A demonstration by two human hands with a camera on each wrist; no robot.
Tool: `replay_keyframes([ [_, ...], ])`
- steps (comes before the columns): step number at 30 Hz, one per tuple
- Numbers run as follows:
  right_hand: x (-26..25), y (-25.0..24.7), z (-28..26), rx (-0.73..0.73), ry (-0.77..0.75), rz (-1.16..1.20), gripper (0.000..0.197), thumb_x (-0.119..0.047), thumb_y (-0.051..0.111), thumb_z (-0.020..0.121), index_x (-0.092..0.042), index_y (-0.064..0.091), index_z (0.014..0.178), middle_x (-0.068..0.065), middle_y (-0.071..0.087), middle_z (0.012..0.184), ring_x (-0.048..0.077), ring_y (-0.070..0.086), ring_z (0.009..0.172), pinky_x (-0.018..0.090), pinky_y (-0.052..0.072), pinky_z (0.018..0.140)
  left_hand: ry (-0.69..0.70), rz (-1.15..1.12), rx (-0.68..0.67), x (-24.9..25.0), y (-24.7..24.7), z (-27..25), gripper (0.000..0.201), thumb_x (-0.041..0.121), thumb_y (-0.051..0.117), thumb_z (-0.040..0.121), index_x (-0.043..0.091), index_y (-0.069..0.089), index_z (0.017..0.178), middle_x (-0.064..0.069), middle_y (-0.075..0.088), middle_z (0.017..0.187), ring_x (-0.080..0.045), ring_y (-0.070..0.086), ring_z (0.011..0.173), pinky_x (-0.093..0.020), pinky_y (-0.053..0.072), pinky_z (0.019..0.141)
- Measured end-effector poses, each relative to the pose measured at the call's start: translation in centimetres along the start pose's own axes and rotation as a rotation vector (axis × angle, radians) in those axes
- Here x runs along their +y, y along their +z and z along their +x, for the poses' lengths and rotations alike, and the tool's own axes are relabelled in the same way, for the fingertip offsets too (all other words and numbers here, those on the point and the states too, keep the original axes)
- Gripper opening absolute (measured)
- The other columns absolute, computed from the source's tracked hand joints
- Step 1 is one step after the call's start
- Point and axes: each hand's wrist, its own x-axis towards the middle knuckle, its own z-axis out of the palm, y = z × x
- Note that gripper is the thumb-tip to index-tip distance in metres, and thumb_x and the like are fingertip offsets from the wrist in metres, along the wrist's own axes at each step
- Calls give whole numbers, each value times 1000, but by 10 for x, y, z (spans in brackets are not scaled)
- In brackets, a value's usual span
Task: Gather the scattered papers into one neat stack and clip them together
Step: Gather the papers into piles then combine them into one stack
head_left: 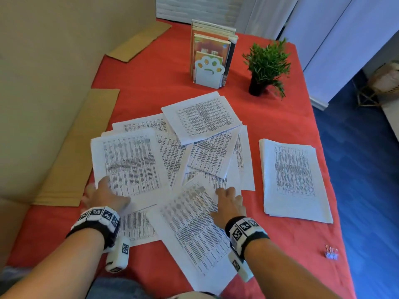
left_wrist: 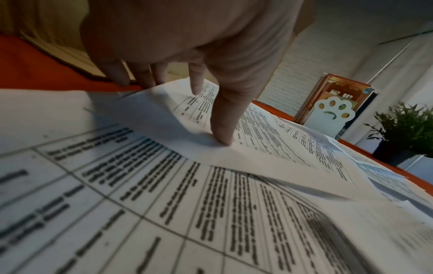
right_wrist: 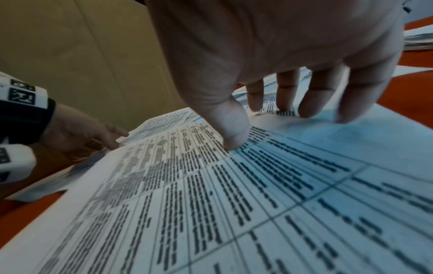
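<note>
Light, floppy and likely slippery, the scattered papers (head_left: pixel 194 152) fan across the middle of the red surface (head_left: pixel 151 83), left of a squared pile (head_left: pixel 295 180); left hand (head_left: pixel 103 196) and right hand (head_left: pixel 228 205) each press spread fingers (right_wrist: pixel 314 96) flat on a near sheet, best slid together by edges.

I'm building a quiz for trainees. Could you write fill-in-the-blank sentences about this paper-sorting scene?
1. The left hand and right hand both touch scattered ___.
2. The bookend is shaped like a ___.
3. The clips lie nearest the ___ hand.
4. The plant stands ___ of the bookend.
Missing words: papers; paw; right; right.
</note>
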Motion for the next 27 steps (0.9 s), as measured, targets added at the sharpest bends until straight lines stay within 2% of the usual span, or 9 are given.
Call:
replay_keyframes([
  [3, -4, -3, 3, -23, 51, 90, 73, -18, 65, 78, -24, 25, 138, 6, 33, 126, 30, 52, 108, 43, 51, 88, 73, 40, 15, 2, 1, -3, 87, 21, 79, 63, 32, 37, 139, -4, 23, 151, -37, 23, 134, -56, 25, 110],
  [6, -7, -4, 7, 7, 122, -5, 81, -17, 60, 74, -28, 18, 142, 7, 39, 126, 30, 46, 114, 45, 43, 94, 137, 93, -21, 6, 5, -6, 90, 17, 75, 64, 32, 31, 142, -5, 30, 148, -35, 25, 134, -54, 24, 110],
  [10, -8, -6, 14, -28, 208, 45, 78, -16, 59, 72, -26, 23, 140, 7, 39, 129, 30, 42, 117, 45, 40, 96, 245, 90, -56, 8, 5, -1, 72, 32, 72, 74, 29, 40, 138, -8, 41, 144, -36, 31, 133, -53, 29, 107],
  [13, -8, -7, 16, -18, 224, 139, 76, -10, 57, 69, -29, 28, 136, 3, 29, 131, 29, 41, 112, 42, 43, 92, 327, -95, -5, 9, 4, 5, 58, 19, 72, 78, 19, 50, 132, -17, 48, 137, -37, 46, 123, -45, 39, 101],
  [17, -6, -9, 19, -16, 208, 165, 85, -12, 59, 69, -26, 18, 143, 7, 33, 128, 30, 49, 111, 45, 45, 95, 308, -231, -102, 15, 0, 3, 90, 2, 73, 75, 23, 24, 147, -20, 53, 131, -33, 56, 106, -37, 45, 87],
  [19, -6, -11, 20, -24, 224, 104, 85, -16, 60, 70, -25, 18, 143, 10, 39, 129, 31, 47, 116, 44, 41, 99, 282, -286, -150, 18, -1, 1, 98, -3, 72, 74, 27, 16, 149, -21, 54, 131, -33, 56, 109, -35, 45, 85],
  [22, -7, -12, 22, -44, 246, 98, 66, -19, 58, 72, -23, 31, 132, 8, 50, 124, 31, 47, 117, 45, 36, 99, 297, -325, -224, 19, -1, -4, 89, -8, 68, 74, 22, 25, 145, -15, 54, 132, -27, 56, 103, -29, 44, 84],
  [24, -5, -12, 23, -39, 206, 113, 42, -24, 57, 77, -22, 44, 117, 5, 54, 116, 27, 51, 111, 42, 40, 95, 304, -299, -286, 17, -2, -6, 76, -9, 64, 78, 14, 33, 143, -12, 54, 133, -25, 54, 107, -29, 41, 91],
  [27, -4, -17, 23, -62, 63, 323, 12, -23, 58, 85, -15, 51, 84, 0, 50, 86, 12, 52, 73, 23, 45, 65, 274, -335, -356, 6, -1, -5, 52, -3, 60, 82, 10, 49, 132, -9, 63, 113, -29, 59, 106, -33, 45, 90],
])
